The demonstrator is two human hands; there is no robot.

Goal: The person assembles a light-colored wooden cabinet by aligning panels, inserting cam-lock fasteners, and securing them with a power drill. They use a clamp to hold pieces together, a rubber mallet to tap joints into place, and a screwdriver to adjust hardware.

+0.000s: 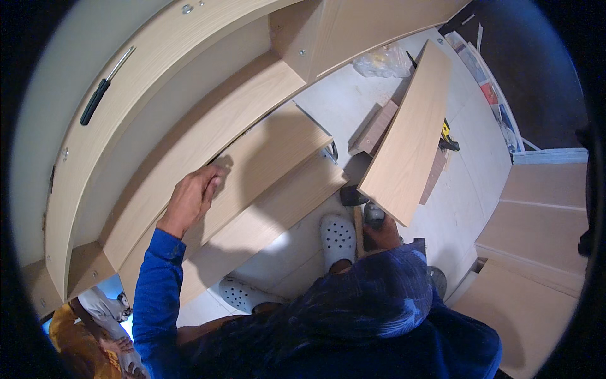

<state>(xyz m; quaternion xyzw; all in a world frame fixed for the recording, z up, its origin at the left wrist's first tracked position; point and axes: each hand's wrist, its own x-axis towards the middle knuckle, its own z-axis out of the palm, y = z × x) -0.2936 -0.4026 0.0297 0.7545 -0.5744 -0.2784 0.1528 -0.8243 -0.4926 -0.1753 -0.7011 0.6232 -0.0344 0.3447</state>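
My left hand (192, 197) is over the long seam between the fixed shelf (208, 107) and a loose light-wood panel (271, 148). Its fingers are curled with thumb and fingertips together; whatever they hold, if anything, is hidden. Beside that panel, on the side toward my feet, lies a second wood board (297, 192). My right hand (382, 235) is low at the near end of a long tilted board (410, 132), partly covered by it. It is closed around a rounded grey metal object (374, 215) whose kind I cannot make out. A black-headed mallet (353, 196) with a wooden handle is right beside it.
A black-handled screwdriver (96, 101) rests on the cabinet frame (151, 69). Farther off are a clear plastic bag (380, 61), wood blocks (374, 129) and a yellow-black tool (447, 136). Cardboard (536, 230) covers the right side. Another person's hands (120, 346) show at lower left.
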